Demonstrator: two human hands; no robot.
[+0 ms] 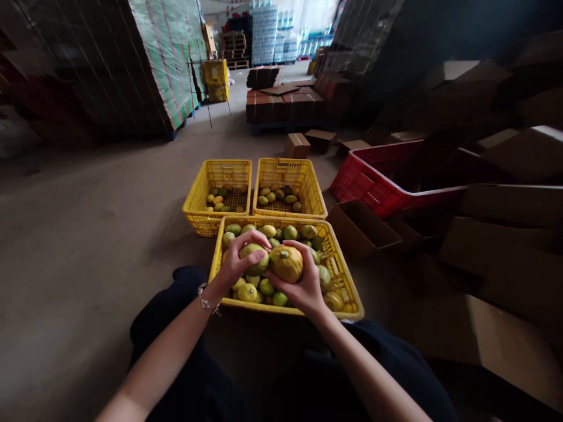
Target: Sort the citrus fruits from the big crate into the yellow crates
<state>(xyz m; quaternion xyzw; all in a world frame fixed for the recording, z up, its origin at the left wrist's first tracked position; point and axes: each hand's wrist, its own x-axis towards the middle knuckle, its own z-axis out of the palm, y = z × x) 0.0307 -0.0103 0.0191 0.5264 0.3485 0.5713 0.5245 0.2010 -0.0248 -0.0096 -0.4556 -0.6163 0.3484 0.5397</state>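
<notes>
My left hand (245, 262) is wrapped around a green papaya (257, 261), and a bracelet circles that wrist. A riper, yellow-orange papaya (287, 263) sits in my right hand (308, 281), its stem end facing me. The two fruits are held side by side, close together, above a yellow plastic crate (347, 287) in front of my knees. Inside this crate lie several green and yellowish papayas (247, 292), partly hidden by my hands.
Behind stand two more yellow crates, the left (193, 205) and the right (319, 196), each with several smaller-looking fruits at the bottom. A red crate (369, 184), an open cardboard box (360, 228) and more cartons crowd the right. Wrapped stacks (169, 58) rise at back left.
</notes>
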